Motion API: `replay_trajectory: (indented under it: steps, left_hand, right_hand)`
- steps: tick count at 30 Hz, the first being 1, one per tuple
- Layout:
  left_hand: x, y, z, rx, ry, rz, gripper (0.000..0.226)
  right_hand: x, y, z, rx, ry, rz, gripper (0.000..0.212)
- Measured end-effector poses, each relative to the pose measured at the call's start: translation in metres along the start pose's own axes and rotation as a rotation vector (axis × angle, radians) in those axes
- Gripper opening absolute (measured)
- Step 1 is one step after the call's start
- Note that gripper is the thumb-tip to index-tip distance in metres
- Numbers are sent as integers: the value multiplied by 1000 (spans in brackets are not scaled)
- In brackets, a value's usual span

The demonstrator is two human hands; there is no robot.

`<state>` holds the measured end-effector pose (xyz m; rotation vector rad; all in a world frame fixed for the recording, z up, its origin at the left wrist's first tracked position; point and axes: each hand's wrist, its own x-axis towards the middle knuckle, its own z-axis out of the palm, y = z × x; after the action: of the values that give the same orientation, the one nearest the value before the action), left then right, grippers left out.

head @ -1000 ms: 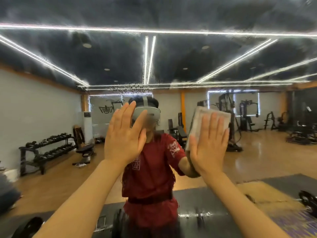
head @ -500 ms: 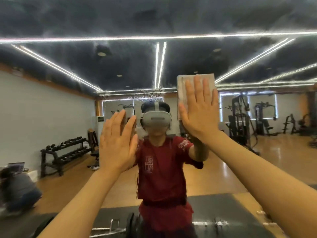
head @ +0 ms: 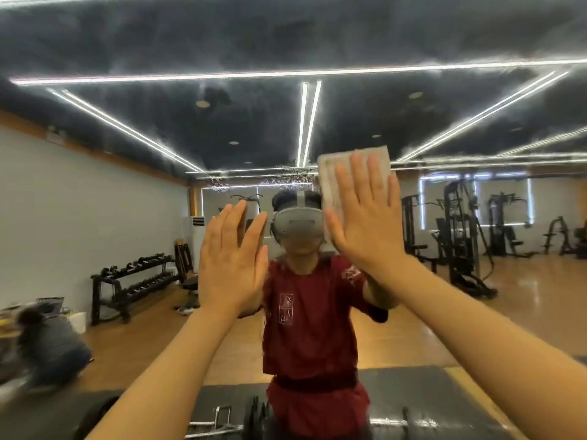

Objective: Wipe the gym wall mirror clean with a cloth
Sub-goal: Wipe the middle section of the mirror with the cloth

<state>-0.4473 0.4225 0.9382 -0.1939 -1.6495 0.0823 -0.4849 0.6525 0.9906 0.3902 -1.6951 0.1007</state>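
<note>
Right hand (head: pixel 365 214) flat, fingers straight and spread a little, pressing the cloth (head: pixel 330 179) against the mirror (head: pixel 95 201), upper centre-right, just beside the reflected headset (head: pixel 298 227). Cloth is a folded pale rectangle, long axis near upright, top tilted slightly left, upper edge clear above the fingertips. Left hand (head: pixel 230 265) lower and left, palm flat on the glass, fingers straight, close together, holding nothing
</note>
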Motion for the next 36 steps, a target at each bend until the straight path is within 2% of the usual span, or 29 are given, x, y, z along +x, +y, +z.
replay_trajectory:
  steps: [4, 12, 14, 18, 20, 26, 30, 32, 36]
  left_hand:
    - [0, 0, 0, -17, 11, 12, 51]
    - [0, 1, 2, 5, 26, 12, 49]
    - [1, 0, 2, 7, 21, 7, 50]
    - [1, 1, 1, -1, 33, 3, 51]
    - [1, 1, 0, 5, 41, 4, 51]
    - [-1, 1, -1, 17, 16, -8, 52]
    - [0, 1, -1, -17, 13, -11, 51]
    - [-1, -1, 0, -27, 25, -1, 51]
    - [-1, -3, -2, -36, 8, 5, 51]
  right_hand:
    - [16, -5, 1, 13, 21, 60, 69]
    - [-109, -31, 10, -13, -45, -16, 71]
    - [-90, -25, 11, -31, -44, -42, 71]
    - [-1, -15, 2, 13, 4, 53, 71]
    - [18, -15, 0, 21, 4, 64, 71]
    - [-29, -31, 3, 56, -18, 90, 71]
    - [-99, -41, 12, 9, -63, 4, 71]
    - [-97, -36, 13, -9, -57, -4, 72]
    - [-34, -26, 4, 39, 4, 230, 72]
